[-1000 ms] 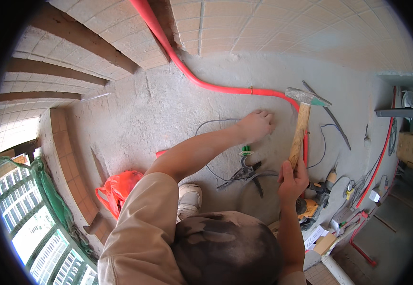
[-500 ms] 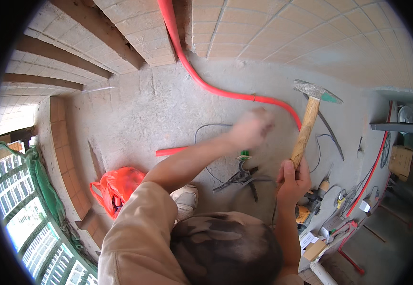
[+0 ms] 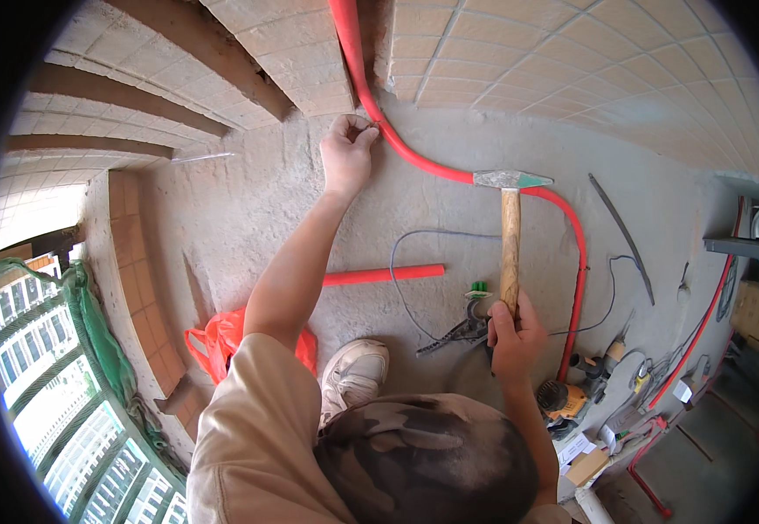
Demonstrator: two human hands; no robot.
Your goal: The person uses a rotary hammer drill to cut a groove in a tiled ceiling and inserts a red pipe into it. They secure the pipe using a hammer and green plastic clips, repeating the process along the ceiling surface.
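In my right hand [image 3: 517, 336] is a hammer [image 3: 510, 240], gripped low on its wooden handle, with its grey and green head in front of the red pipe [image 3: 432, 166]. My left hand [image 3: 348, 155] reaches far forward, thumb and finger pinched together at the left side of the pipe, where the pipe bends down from the wall. Whatever lies between those fingertips is too small to make out. The pipe curves across the concrete floor, then turns back toward me on the right.
A short red pipe piece [image 3: 388, 275], a red plastic bag [image 3: 222, 345] and pliers [image 3: 471, 323] lie near my shoe [image 3: 353, 375]. An orange power tool [image 3: 563, 400] and cables are at right. A tiled wall [image 3: 519, 61] rises ahead; green netting [image 3: 100, 323] hangs left.
My left hand has moved forward and left, from above the floor to the pipe's bend near the wall. The hammer has shifted left and stands more upright in my right hand.
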